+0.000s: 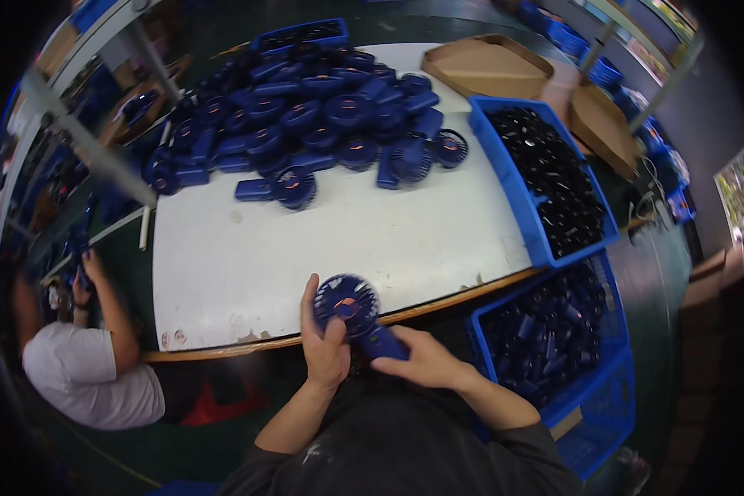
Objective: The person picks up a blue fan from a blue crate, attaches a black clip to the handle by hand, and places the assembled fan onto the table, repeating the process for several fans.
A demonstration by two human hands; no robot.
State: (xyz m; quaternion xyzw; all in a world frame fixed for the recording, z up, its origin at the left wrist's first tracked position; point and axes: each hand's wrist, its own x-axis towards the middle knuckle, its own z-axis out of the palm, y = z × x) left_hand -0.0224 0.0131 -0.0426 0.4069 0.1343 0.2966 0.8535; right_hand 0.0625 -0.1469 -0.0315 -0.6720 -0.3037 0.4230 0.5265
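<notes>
A dark blue handheld fan [347, 304] is held between my two hands at the near edge of the white table. My left hand [326, 343] grips the round fan head from its left side, thumb over the front grille. The fan's handle slants down to the right, and my right hand [426, 357] is closed around its end. Beyond my hands, a single fan [296, 188] lies on the tabletop [339, 236] in front of a large heap of similar blue fans [306, 116].
On the table's right stands a blue bin [517, 194] of small black parts. Below it, a blue crate [620, 314] holds dark blue parts. Cardboard trays [488, 66] lie at the far right. A co-worker in a white shirt [78, 368] sits at left, near a metal frame [91, 140].
</notes>
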